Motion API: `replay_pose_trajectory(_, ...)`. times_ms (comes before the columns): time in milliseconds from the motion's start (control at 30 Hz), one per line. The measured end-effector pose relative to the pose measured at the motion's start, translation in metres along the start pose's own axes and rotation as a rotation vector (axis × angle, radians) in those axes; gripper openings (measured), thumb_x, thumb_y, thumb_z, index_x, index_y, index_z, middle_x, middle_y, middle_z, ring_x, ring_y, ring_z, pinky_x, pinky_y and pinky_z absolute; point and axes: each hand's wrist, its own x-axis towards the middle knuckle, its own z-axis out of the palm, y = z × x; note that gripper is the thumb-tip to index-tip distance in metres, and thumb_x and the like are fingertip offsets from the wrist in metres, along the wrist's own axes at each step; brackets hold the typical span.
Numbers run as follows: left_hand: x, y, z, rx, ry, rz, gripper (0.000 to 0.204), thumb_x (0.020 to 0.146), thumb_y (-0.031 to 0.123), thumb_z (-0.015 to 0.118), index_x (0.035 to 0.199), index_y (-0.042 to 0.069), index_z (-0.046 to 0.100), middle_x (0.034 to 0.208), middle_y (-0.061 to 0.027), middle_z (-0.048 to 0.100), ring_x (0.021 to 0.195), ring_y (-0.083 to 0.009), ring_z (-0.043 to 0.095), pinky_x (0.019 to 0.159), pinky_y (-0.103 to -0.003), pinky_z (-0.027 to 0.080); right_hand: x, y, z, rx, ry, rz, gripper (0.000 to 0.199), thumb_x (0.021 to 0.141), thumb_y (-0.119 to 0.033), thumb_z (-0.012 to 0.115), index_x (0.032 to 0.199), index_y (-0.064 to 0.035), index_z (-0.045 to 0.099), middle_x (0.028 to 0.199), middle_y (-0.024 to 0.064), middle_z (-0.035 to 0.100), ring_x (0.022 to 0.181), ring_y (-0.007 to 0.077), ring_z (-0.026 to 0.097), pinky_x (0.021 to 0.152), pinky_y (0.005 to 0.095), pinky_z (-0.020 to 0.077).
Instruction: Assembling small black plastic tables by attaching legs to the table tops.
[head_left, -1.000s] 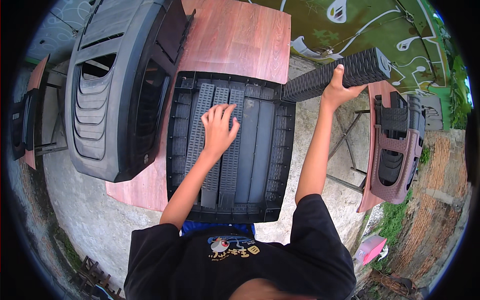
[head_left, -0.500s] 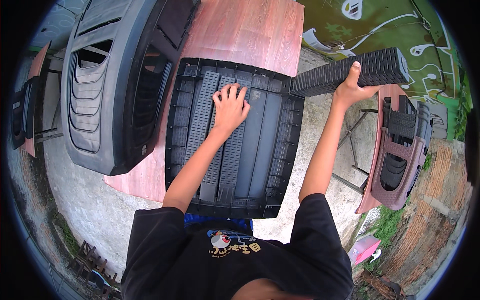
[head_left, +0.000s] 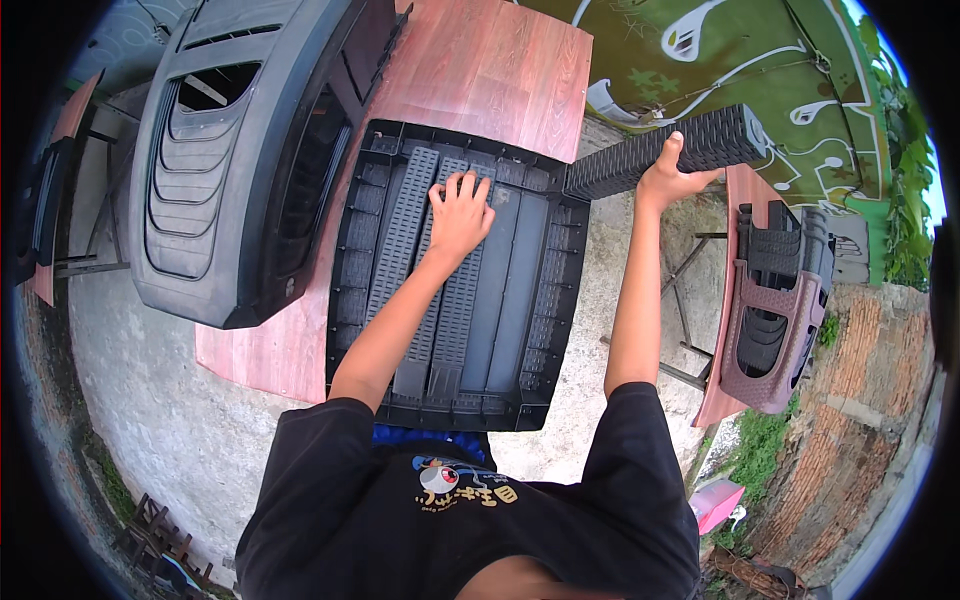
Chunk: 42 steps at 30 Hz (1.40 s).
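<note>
A shallow black plastic tray-like panel [head_left: 558, 310] lies before me with its ribbed side up. Two long dark-grey perforated strips, the left strip [head_left: 394, 252] and the right strip [head_left: 452, 318], run side by side inside it. My left hand [head_left: 460, 218] rests on the upper part of the right strip, fingers spread and bent. Off the panel's far right corner, my right hand [head_left: 664, 184] grips a long black post [head_left: 612, 168] with a woven pattern. Its thumb lies over the top; the other fingers are mostly hidden. The post's inner end meets the panel's corner.
Wood-grain boards [head_left: 490, 70] form the table under the panel. A large black moulded chair part [head_left: 200, 240] stands close on the left. To the right, another table [head_left: 715, 385] bears a stack of brown and black plastic pieces [head_left: 765, 345]. A painted green wall [head_left: 640, 60] rises behind.
The whole view has shifted slightly. My right hand and the post appear a little further left and lower. My left hand stays on the right strip.
</note>
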Motion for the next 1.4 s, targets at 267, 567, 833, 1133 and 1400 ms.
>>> replay_pose_trajectory(267, -0.014, -0.021, -0.017, -0.140, -0.088, 0.010, 0.050, 0.086, 0.020, 0.065, 0.134, 0.011, 0.055, 0.135, -0.0111, 0.054, 0.134, -0.0295, 0.045, 0.103, -0.057, 0.035, -0.007, -0.016, -0.011, -0.112, -0.149, 0.284, 0.091, 0.087, -0.027, 0.079, 0.148, 0.0120, 0.024, 0.145, 0.0280, 0.042, 0.130, 0.0305, 0.047, 0.116, 0.0410, 0.0311)
replay_pose_trajectory(567, -0.188, -0.047, -0.122, -0.269, -0.119, -0.470, 0.075, 0.086, 0.024, 0.070, 0.149, 0.006, 0.035, 0.148, -0.0210, 0.039, 0.138, -0.0465, 0.036, 0.107, -0.059, 0.038, -0.272, -0.113, -0.144, -0.355, -0.960, 0.926, 0.064, 0.089, -0.028, 0.076, 0.142, -0.0061, 0.046, 0.117, 0.0146, 0.066, 0.098, 0.0195, 0.065, 0.085, 0.0332, 0.0523)
replay_pose_trajectory(833, -0.258, -0.045, -0.142, -0.270, -0.272, -0.106, 0.067, 0.088, 0.011, 0.056, 0.152, 0.005, 0.036, 0.158, -0.0187, 0.037, 0.148, -0.0459, 0.026, 0.115, -0.054, 0.032, -0.372, -0.128, -0.156, -0.327, -0.898, 1.073, 0.101, 0.075, -0.053, 0.083, 0.142, 0.0109, 0.045, 0.134, 0.0291, 0.055, 0.126, 0.0377, 0.056, 0.106, 0.0413, 0.0453)
replay_pose_trajectory(1133, -0.266, -0.054, -0.156, -0.273, -0.333, -0.141, 0.073, 0.087, 0.019, 0.061, 0.154, 0.009, 0.033, 0.159, -0.0169, 0.035, 0.150, -0.0421, 0.026, 0.112, -0.060, 0.035, -0.341, -0.150, -0.134, -0.619, -1.091, 0.833, 0.094, 0.069, -0.045, 0.082, 0.138, 0.0106, 0.049, 0.126, 0.0302, 0.064, 0.118, 0.0405, 0.063, 0.101, 0.0426, 0.0500)
replay_pose_trajectory(1400, -0.261, -0.055, -0.177, -0.838, -0.251, -0.270, 0.055, 0.096, 0.024, 0.061, 0.145, 0.002, 0.046, 0.137, -0.0226, 0.058, 0.129, -0.0337, 0.057, 0.110, -0.037, 0.041, -0.330, -0.173, -0.194, 0.235, -0.621, 1.103, 0.070, 0.091, -0.027, 0.068, 0.146, 0.0065, 0.041, 0.124, 0.0133, 0.063, 0.106, 0.0202, 0.063, 0.092, 0.0327, 0.0505)
